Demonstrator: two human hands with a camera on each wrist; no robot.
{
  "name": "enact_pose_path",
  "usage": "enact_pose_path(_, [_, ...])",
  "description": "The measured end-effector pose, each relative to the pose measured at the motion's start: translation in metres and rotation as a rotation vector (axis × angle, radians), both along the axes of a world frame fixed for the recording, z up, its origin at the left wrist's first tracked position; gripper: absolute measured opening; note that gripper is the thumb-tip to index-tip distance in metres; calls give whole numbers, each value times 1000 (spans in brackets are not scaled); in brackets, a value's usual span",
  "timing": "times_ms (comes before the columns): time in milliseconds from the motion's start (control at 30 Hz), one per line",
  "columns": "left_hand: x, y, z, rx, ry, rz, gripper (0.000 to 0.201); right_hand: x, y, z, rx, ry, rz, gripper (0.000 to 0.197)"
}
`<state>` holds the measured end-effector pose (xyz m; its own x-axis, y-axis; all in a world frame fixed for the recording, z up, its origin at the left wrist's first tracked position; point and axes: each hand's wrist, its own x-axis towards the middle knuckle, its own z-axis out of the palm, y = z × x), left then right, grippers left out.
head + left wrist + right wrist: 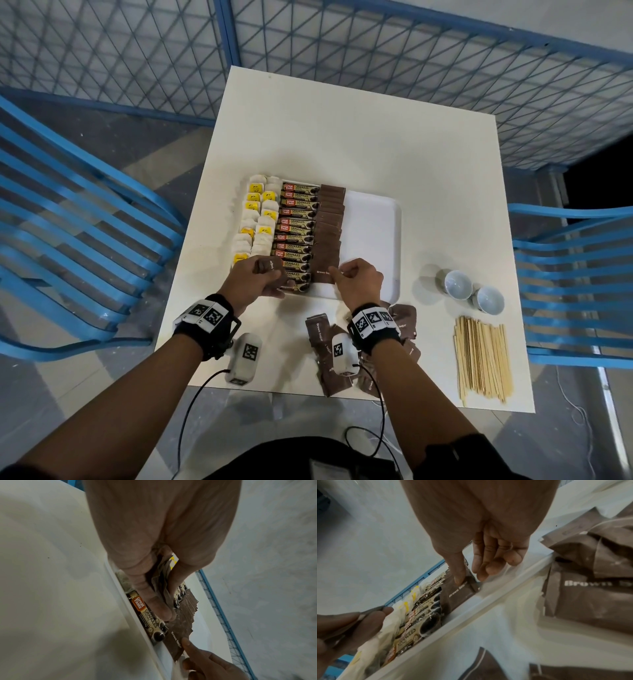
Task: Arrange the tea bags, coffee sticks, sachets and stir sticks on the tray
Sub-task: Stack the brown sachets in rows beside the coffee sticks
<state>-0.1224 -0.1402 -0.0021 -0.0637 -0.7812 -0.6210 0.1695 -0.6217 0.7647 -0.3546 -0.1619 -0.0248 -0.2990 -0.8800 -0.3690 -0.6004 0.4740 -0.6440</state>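
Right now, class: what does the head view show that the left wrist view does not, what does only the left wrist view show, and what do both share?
Only the head view shows the stir sticks, two cups and loose sachets on the table. Only the left wrist view shows the sachets' folded edges inside the left hand. Both share the tray, coffee sticks and the right hand touching a brown sugar sachet.
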Motion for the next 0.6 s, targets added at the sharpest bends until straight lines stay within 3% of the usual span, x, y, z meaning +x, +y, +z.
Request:
enact_pose_path(167, [-3,-1,6,-6,21,-8,30,13,-3,13,-113,-50,110,11])
enact_pose_path(267, [-7,-2,10,-18,-19,-3,30,30,-7,22,-101,-209,247,18])
enact_pose_path(400, [-11,-1,17,-8,-12,-19,32,45,-12,25,-69,-239,384,24])
enact_pose_path(600, [-10,-1,14,-15,-77,-9,19,43,-15,22,-83,-295,290,6])
